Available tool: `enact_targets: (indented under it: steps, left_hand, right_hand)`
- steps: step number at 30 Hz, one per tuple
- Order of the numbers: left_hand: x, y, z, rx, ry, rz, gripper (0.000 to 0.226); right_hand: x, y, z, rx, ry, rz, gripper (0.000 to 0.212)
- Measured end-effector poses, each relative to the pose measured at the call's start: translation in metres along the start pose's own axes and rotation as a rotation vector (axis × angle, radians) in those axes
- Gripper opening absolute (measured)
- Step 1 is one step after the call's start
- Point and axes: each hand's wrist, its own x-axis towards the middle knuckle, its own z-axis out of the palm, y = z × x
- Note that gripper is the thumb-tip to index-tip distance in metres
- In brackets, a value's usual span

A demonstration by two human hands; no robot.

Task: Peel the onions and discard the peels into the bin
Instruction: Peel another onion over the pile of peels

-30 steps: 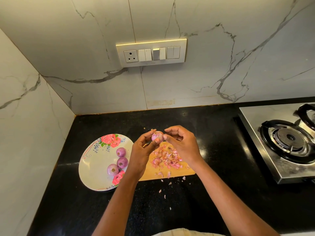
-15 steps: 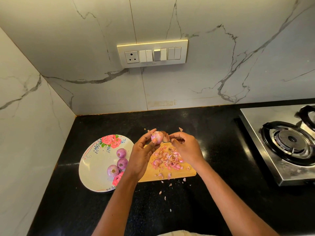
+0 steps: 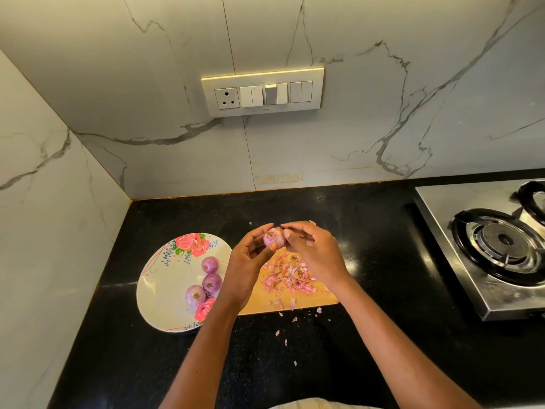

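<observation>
Kitchen corner, marble walls.
Black surface point(image 3: 368, 231); switch panel point(image 3: 262, 92) on back wall point(image 3: 383, 98); steel gas stove point(image 3: 486, 246) at right; warm light.

Both forearms are bare from the lower edge of the view up to the wrists, with no sleeve showing on either. The left hand point(image 3: 246, 264) and the right hand point(image 3: 317, 255) wear no gloves, and no ring, watch or bracelet shows. A strip of pale, cream-coloured garment point(image 3: 309, 405) with faint stripes shows at the bottom edge, between the arms.
</observation>
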Motion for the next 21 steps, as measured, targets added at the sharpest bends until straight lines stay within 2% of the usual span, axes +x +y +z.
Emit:
enact_targets:
  steps: [6,12,17,21]
  left_hand:
    - [-0.002,0.0,-0.001,-0.007,-0.057,-0.031,0.041]
    - [-0.003,0.007,-0.002,-0.166,0.001,-0.049,0.05]
    - [-0.002,0.005,-0.004,-0.197,0.005,-0.049,0.046]
    - [0.001,0.001,-0.001,-0.128,0.06,-0.024,0.046]
  right_hand:
    - [0.001,-0.001,-0.006,0.057,0.013,0.032,0.02]
    - [0.004,0.012,-0.013,-0.246,0.16,0.045,0.015]
    - [0.001,0.011,-0.011,-0.349,-0.009,0.075,0.023]
    - [-0.003,-0.005,-0.004,-0.173,-0.016,0.007,0.026]
